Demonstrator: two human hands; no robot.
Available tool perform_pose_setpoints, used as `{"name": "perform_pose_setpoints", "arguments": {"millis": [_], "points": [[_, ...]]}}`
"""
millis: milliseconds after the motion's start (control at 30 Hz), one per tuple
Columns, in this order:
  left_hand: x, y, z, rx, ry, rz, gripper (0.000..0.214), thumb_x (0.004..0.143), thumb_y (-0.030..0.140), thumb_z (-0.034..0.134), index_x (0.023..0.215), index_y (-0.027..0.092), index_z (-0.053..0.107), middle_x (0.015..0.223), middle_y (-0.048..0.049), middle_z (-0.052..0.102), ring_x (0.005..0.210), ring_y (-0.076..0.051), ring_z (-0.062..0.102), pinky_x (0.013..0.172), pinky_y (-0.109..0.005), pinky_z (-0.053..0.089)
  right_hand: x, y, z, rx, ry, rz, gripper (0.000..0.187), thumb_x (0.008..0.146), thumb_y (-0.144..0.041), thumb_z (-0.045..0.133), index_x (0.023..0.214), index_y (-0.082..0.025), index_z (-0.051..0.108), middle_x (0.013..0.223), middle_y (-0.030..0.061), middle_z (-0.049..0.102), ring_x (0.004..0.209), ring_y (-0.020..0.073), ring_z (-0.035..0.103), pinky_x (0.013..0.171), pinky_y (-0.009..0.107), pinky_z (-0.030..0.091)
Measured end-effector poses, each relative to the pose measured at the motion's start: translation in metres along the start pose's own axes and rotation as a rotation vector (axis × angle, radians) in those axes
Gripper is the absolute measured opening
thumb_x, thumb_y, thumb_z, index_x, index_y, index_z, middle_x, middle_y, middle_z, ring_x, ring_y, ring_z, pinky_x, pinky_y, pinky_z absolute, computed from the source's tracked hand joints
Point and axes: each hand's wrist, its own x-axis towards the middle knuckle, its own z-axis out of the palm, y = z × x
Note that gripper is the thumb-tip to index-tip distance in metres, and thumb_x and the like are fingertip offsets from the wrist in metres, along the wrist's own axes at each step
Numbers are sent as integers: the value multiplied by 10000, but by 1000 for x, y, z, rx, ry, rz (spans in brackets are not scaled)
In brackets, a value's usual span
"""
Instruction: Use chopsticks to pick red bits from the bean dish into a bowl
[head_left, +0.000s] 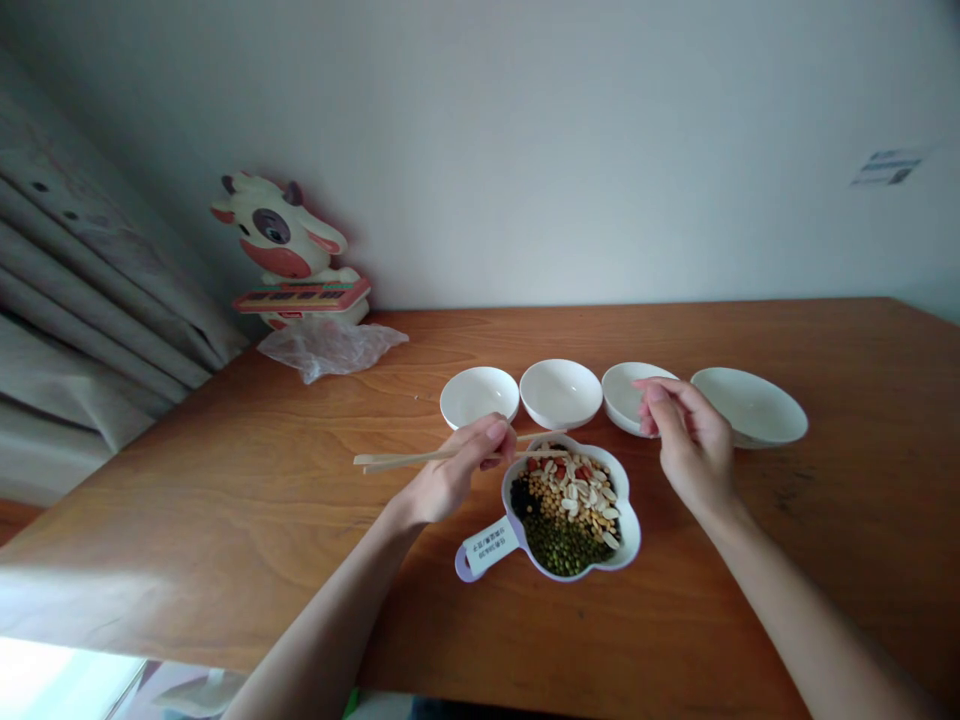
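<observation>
My left hand (461, 465) grips a pair of wooden chopsticks (401, 460); their tips reach over a white, cloud-shaped dish (630, 540) with a lilac rim and a labelled handle (490, 545). In the dish lie green beans (566, 545), yellowish beans (551, 490), dark beans (523, 497), pale flat slices (589, 492) and a few red pieces (583, 471). To the right, my right hand (686, 430) is raised in front of a white bowl (622, 395), thumb and fingers drawn together. Whether anything is pinched there is hidden.
Two more white bowls (480, 395) (561, 390) stand left in the row, and a wider white bowl (750, 405) at its right end. A cow-shaped toy keyboard (300, 250) and a clear plastic bag (330, 345) sit at the back left. Curtains (90, 300) hang at the left.
</observation>
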Motion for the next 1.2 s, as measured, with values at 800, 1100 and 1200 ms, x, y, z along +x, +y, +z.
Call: {"name": "perform_pose_setpoints", "arguments": {"millis": [800, 1100, 1200], "points": [[5, -12, 12, 101, 150, -30, 757, 1102, 786, 494, 679, 179, 652, 658, -14, 563, 608, -142, 430, 607, -293, 370, 15, 1, -18, 9, 87, -31, 262, 1061, -561, 744, 1091, -311, 816, 824, 30, 663, 665, 202, 561, 605, 365, 464], [3, -10, 12, 240, 81, 41, 746, 1170, 692, 423, 725, 180, 734, 708, -44, 662, 671, -174, 526, 681, -311, 433, 15, 1, -18, 12, 77, -34, 240, 1068, -543, 742, 1094, -319, 823, 826, 28, 663, 662, 199, 564, 597, 364, 469], [3, -10, 10, 283, 77, 87, 739, 1200, 626, 393, 749, 184, 777, 701, -46, 673, 658, -172, 527, 686, -315, 432, 14, 1, -18, 1, 74, -30, 250, 1072, -546, 733, 1102, -313, 817, 828, 29, 664, 665, 200, 569, 596, 358, 474]]}}
